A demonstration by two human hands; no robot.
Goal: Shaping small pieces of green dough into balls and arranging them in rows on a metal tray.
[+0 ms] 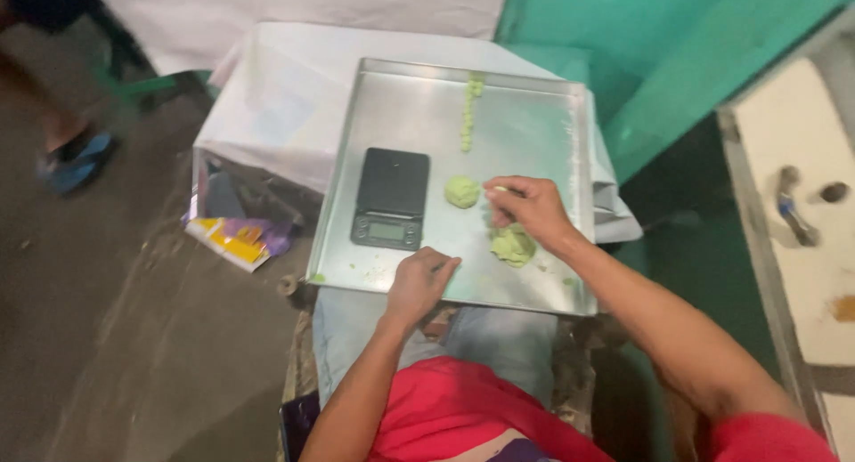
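A steel tray point(534, 124) rests over my knees. On it lie a small black digital scale point(390, 198), a round lump of pale green dough point(462, 191), a larger flattened lump point(514, 246) and a line of small green bits point(469, 110) toward the far edge. My right hand point(527, 208) hovers between the two lumps with fingers pinched on a small bit of dough. My left hand point(419, 282) rests on the tray's near edge, fingers curled, holding nothing that I can see.
The tray sits partly on a white cloth-covered stand point(285, 97). A colourful packet point(236, 239) lies on the dirty floor at left. Someone's foot in a blue sandal point(76, 159) is at far left. A pale bench point(802, 204) runs along the right; green sheeting point(677, 44) hangs behind.
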